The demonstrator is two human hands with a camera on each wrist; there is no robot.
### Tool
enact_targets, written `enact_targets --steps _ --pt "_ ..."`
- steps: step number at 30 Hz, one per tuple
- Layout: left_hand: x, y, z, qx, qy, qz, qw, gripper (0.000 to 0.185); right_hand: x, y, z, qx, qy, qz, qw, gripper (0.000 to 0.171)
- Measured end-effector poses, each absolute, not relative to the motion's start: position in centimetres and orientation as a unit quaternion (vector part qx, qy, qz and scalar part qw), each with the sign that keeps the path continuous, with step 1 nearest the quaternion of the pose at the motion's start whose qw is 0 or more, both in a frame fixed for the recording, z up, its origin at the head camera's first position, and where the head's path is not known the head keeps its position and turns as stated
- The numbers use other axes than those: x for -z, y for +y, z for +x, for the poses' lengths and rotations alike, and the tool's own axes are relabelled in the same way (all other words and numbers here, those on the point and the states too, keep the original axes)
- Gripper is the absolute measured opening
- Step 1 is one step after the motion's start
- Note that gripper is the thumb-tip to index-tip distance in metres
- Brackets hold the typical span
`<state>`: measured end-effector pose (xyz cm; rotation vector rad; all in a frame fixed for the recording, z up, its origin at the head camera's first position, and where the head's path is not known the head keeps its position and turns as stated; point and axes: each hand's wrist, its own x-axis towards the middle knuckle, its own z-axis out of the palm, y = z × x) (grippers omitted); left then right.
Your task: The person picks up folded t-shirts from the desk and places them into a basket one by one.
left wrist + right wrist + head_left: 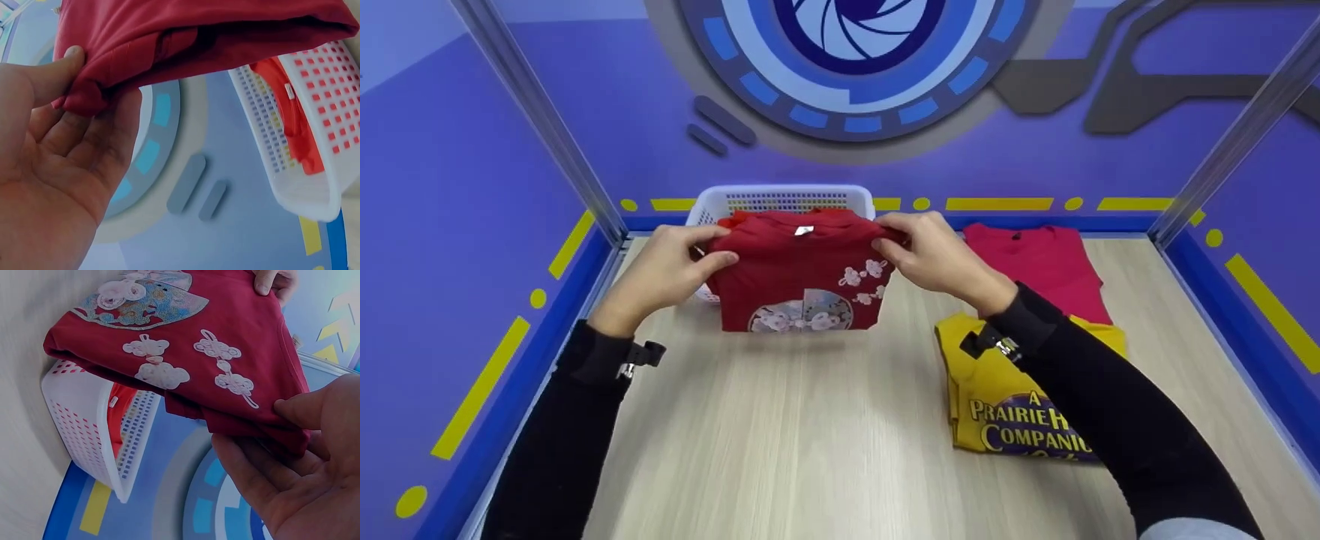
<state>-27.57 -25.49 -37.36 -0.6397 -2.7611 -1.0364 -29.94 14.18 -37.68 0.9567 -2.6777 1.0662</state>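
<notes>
Both hands are up at the far side of the table (810, 450): the left hand (664, 274) pinches one top corner of the folded red shirt (799, 281), the right hand (937, 259) pinches the other. The shirt hangs just in front of the white basket (780, 199), which holds an orange-red garment (287, 107). To the right lie a pink shirt (1039, 266) and a yellow shirt (997, 397).

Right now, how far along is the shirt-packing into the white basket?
Done: one red-orange garment already lies in the white perforated plastic basket. In hand: the left hand and right hand pinch the folded dark red floral-print shirt by its top corners, in front of the basket. Left: a folded pinkish-red shirt and a folded yellow printed shirt lie on the wooden table.
</notes>
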Motion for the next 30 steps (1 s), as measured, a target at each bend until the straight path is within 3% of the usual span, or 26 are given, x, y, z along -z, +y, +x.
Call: enact_targets --steps 12,30 --pt "34.8 -27.5 -27.6 0.350 -0.911 -0.210 0.063 0.020 36.4 12.8 -30.3 -0.361 -0.873 0.323 0.047 0.021" --pt "36.4 -28.4 -34.2 0.302 -0.943 -0.131 0.043 0.022 38.3 8.1 -38.8 -0.312 -0.906 0.285 0.022 0.026"
